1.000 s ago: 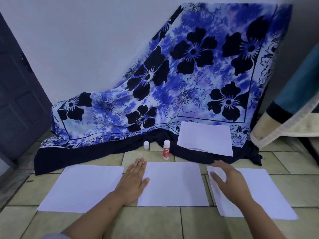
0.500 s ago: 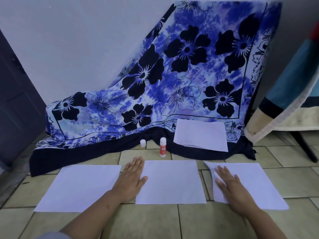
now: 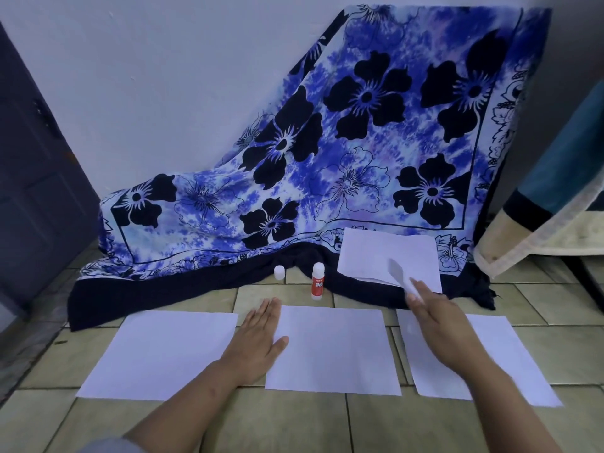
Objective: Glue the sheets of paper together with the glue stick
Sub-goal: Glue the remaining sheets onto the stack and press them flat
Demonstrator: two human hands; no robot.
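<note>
Three white sheets lie side by side on the tiled floor: a left sheet (image 3: 163,354), a middle sheet (image 3: 333,351) and a right sheet (image 3: 510,354). A fourth sheet (image 3: 376,253) rests on the cloth behind them. The red-and-white glue stick (image 3: 317,282) stands upright behind the middle sheet, uncapped, with its white cap (image 3: 279,273) to its left. My left hand (image 3: 258,341) lies flat between the left and middle sheets, thumb on the middle sheet's edge. My right hand (image 3: 444,328) is over the right sheet, fingers pinching its raised, blurred far-left corner.
A blue floral cloth (image 3: 359,158) hangs from the wall down onto the floor behind the sheets. A dark door (image 3: 39,191) is on the left. Teal and cream bedding (image 3: 555,207) juts in at the right. Bare tiles (image 3: 294,426) lie in front of the sheets.
My right hand went from lying flat on the right sheet to lifting its far-left corner. The left hand stayed put. The view shifted slightly.
</note>
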